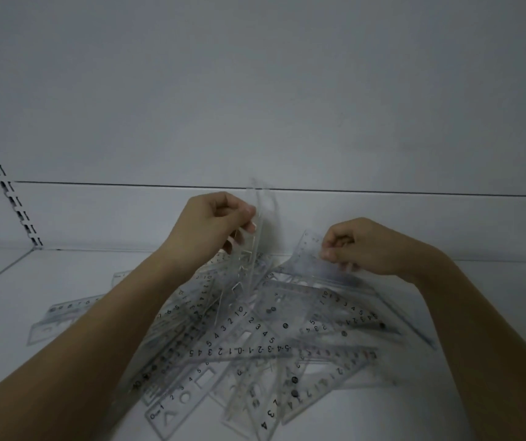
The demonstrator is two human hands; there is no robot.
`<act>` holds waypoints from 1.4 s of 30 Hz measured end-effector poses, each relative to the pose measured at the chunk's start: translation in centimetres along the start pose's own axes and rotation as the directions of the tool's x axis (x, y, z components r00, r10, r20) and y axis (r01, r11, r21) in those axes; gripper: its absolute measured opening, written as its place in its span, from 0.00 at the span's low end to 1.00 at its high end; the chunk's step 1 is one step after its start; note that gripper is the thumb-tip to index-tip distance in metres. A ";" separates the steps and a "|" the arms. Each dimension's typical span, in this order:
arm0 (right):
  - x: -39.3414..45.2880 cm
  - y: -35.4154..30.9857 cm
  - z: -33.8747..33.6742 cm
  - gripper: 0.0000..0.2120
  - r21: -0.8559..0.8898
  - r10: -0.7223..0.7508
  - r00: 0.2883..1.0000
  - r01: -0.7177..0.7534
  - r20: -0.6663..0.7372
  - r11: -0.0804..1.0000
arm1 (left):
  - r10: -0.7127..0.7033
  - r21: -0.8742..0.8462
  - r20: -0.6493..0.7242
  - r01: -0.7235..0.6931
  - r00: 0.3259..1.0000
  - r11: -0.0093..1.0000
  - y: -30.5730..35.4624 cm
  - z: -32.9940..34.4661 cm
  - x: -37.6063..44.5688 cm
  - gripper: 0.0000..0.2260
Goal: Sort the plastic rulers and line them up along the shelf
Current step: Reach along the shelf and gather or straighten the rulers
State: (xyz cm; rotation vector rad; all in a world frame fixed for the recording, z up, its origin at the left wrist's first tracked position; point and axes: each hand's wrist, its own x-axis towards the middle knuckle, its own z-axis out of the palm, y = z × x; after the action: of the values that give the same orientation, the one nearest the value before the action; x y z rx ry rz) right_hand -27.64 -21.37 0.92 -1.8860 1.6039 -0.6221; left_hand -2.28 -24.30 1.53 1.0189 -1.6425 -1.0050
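A loose heap of several clear plastic rulers (255, 348) with black numbers lies on the white shelf (478, 313). My left hand (214, 224) pinches one clear ruler (257, 237) and holds it upright above the heap's far side. My right hand (363, 246) pinches the edge of another clear ruler (311, 259), tilted up from the pile at the right. Both forearms reach in from the bottom corners.
One separate clear ruler (61, 316) lies flat on the shelf to the left of the heap. The white back panel (255, 106) rises behind. A slotted metal upright (7, 186) runs down the left corner.
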 end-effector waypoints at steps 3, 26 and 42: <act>-0.1 -0.5 0.1 0.07 0.115 -0.016 0.999 0.019 -0.028 0.993 | 0.064 -0.043 -0.028 -0.065 0.998 0.997 0.6 -0.3 -0.1 0.07; -0.4 -3.6 2.9 0.10 0.275 -0.181 0.970 0.221 -0.165 0.936 | 0.002 0.158 -0.249 0.039 0.969 0.987 4.6 -3.1 -3.2 0.10; -1.5 -9.9 8.4 0.23 0.150 -0.319 0.935 0.342 -0.157 0.928 | -0.090 0.780 -0.143 0.168 0.986 0.603 2.9 -13.5 -15.6 0.22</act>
State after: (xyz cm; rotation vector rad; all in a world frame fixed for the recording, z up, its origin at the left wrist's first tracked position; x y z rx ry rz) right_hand -15.09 -17.71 1.72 -2.0328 1.2627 -1.0147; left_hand 13.69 -10.96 3.06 1.7611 -1.9978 -0.2387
